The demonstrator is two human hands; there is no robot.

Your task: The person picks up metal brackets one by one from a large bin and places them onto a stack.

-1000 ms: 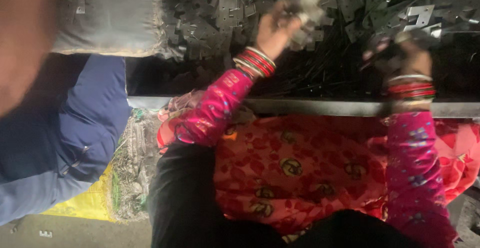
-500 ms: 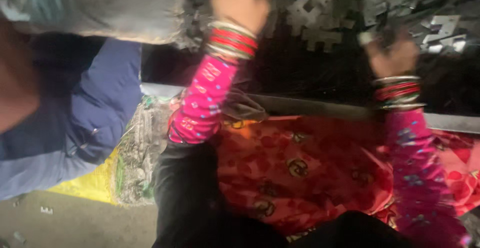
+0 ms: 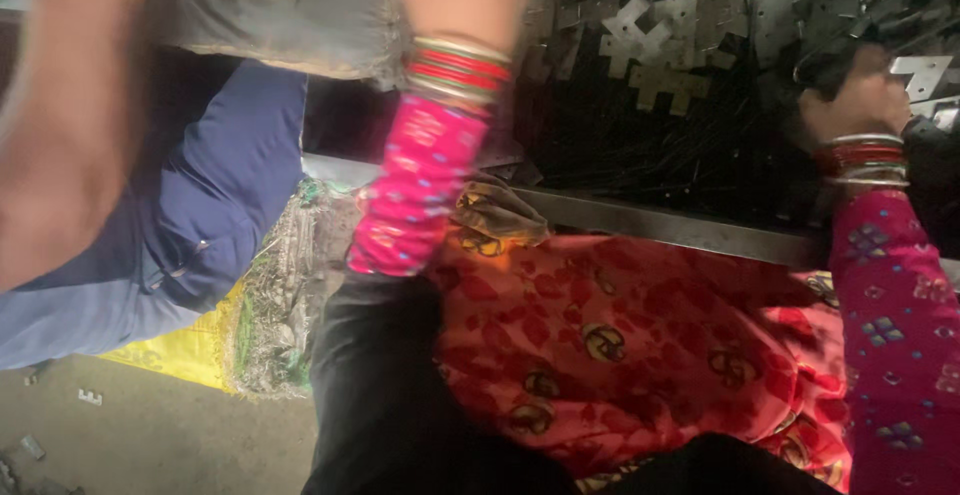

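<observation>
A grey sack (image 3: 290,15) was set at upper left, above a co-worker's blue-clad leg (image 3: 200,205). A yellow sheet (image 3: 190,350) and a bundle of dry, tangled scrap (image 3: 285,295) were laid below it on a dusty concrete floor (image 3: 150,435), where small metal bits (image 3: 90,396) were scattered. A metal table edge (image 3: 660,223) was seen crossing the middle.

head cam: worn on head | faced steeply down, close over lap | metal pieces (image 3: 690,45) lay at 12–1 o'clock | floor (image 3: 150,435) at 7 o'clock | single view, nothing shared
</observation>
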